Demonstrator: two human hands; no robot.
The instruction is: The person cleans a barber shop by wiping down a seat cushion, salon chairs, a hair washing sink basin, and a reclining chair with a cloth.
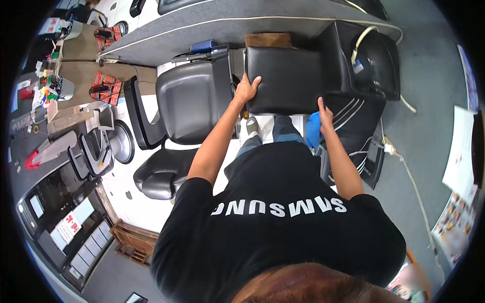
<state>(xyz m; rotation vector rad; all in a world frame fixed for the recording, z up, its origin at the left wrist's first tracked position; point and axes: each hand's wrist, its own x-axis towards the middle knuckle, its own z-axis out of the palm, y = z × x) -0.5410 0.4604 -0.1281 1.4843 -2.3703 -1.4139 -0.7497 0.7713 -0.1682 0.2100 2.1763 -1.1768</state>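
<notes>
In front of me is a padded black chair seat [285, 81] with a smooth, leather-like cover. My left hand [246, 91] grips its left edge, thumb on top and the fingers partly hidden by the edge. At the near right corner, my right hand [326, 116] holds a crumpled blue cloth [313, 130], its thumb by the seat's edge. A black shampoo basin [376, 68] with a hose [361, 43] adjoins the seat on the right. Below the seat, my shoe [252, 126] shows on the white floor.
A black salon chair [186, 101] with armrests stands close on the left. Behind the seat runs a grey partition [222, 30] with a cable along it. White cords [399, 151] hang at the right. Counters with bottles and tools [60, 88] line the far left.
</notes>
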